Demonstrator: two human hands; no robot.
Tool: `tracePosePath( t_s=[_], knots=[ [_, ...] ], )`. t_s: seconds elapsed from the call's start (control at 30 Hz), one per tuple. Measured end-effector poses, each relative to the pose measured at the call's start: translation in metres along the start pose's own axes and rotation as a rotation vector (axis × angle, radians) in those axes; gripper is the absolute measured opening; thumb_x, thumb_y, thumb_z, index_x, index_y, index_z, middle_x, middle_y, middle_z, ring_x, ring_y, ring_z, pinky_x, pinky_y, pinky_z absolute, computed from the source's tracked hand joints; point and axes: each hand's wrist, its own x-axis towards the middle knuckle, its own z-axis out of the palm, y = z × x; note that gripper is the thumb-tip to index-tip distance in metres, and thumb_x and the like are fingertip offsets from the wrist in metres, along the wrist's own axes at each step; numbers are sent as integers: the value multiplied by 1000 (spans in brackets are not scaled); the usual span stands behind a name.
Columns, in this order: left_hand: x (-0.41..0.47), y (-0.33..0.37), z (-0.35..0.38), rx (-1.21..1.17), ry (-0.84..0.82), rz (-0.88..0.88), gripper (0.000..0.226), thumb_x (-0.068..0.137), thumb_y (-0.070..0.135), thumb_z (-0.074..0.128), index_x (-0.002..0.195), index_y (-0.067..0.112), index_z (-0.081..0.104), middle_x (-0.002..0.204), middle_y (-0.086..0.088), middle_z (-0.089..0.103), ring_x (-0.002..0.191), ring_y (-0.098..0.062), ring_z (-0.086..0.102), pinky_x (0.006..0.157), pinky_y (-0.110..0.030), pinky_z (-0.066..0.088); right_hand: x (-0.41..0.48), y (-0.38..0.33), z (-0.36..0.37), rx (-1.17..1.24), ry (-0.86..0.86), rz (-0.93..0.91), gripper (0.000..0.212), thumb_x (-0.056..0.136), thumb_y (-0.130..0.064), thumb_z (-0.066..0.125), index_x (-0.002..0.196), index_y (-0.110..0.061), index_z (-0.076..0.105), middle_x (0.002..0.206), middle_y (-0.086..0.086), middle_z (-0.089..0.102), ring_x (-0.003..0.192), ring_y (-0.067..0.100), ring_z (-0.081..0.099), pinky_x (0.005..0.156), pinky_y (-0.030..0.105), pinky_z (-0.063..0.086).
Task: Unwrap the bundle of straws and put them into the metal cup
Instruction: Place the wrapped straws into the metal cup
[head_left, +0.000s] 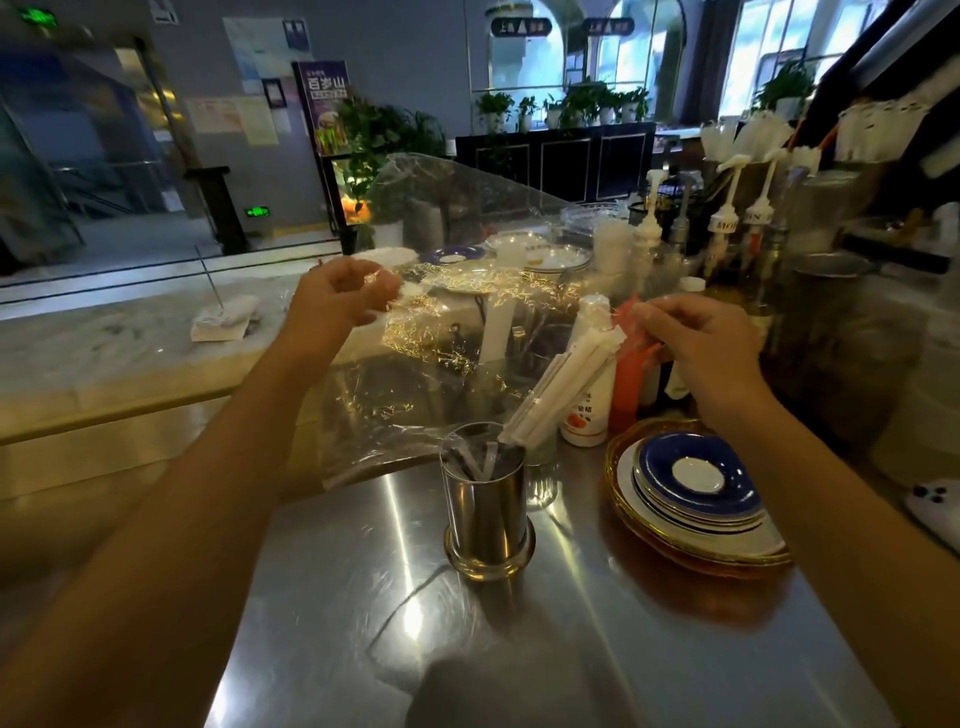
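Note:
A metal cup (488, 514) stands on the steel counter in the middle. White paper-wrapped straws (563, 387) lean out of it toward the upper right, and a few more lie inside. My left hand (337, 301) is raised left of the cup and pinches a large clear plastic wrap (447, 291), which hangs open across the scene. My right hand (701, 343) is raised to the right, fingers closed near the top ends of the straws; whether it grips them or the wrap's edge is unclear.
A stack of plates with a blue saucer (691, 488) sits right of the cup. Sauce bottles (589, 395) and syrup pump bottles (727, 228) crowd the back right. A marble ledge (130, 353) with a white napkin pile (223, 322) runs along the left.

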Motion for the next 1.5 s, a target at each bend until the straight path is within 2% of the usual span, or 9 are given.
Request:
tracePosePath(
  t_s=[0.07,0.2,0.3,0.5,0.7,0.93,1.13,1.37,1.5],
  knots=[
    [-4,-6,-5,32,-13,4,5,84,14,62,82,18,62,79,0,65,69,-5,63,72,-22,53,4,-3,4,-3,-6,-11,13,85,-16,58,88,-7,66,72,1,63,55,-1,59,48,13,50],
    [-5,-8,-14,-24,130,41,12,83,11,63,75,20,64,65,8,66,61,-1,61,64,-17,53,10,-13,15,-15,-42,-50,15,86,-17,57,87,-4,65,70,1,62,52,-2,57,44,11,46],
    [-5,-8,-21,-1,135,23,11,83,14,63,75,21,63,69,3,65,58,-3,60,56,-18,52,15,-17,23,-24,-51,-64,16,87,-18,55,84,-5,64,68,0,60,52,-3,56,47,12,47],
    [-6,-12,-27,63,110,-4,12,84,16,63,73,22,63,70,-1,64,54,-4,59,49,-18,49,23,-10,35,-28,-46,-49,18,88,-19,55,71,-20,60,66,0,58,52,-1,54,48,13,45],
    [-7,-22,-26,32,93,-37,11,84,15,62,75,21,63,72,-3,63,58,-8,59,49,-15,50,24,-3,38,4,-52,-45,22,87,-21,56,66,-26,59,66,-2,59,51,-1,55,47,11,45],
    [-7,-30,-23,14,49,-56,12,84,14,62,75,21,63,71,-1,62,56,-6,59,54,-21,51,21,9,37,12,-48,-15,17,86,-25,58,69,-28,60,68,-3,60,51,-1,55,47,11,46],
    [-5,-34,-20,36,49,-49,9,84,13,62,77,18,63,70,0,62,55,-3,59,56,-20,52,15,14,38,10,-50,-12,16,87,-20,56,72,-24,59,69,-1,58,51,-2,55,47,11,46],
    [-5,-36,-22,24,41,-53,9,85,16,61,77,21,63,71,2,63,56,-2,60,56,-19,52,3,33,40,0,-231,103,5,84,-22,60,82,-22,63,80,1,62,60,0,58,49,14,49],
    [-10,-41,-25,12,-80,-93,5,80,21,64,83,25,64,71,8,69,62,-1,64,55,-13,52,-3,43,44,33,-280,206,7,84,-20,59,83,-17,66,82,7,63,65,9,59,48,16,50]
  ],
)
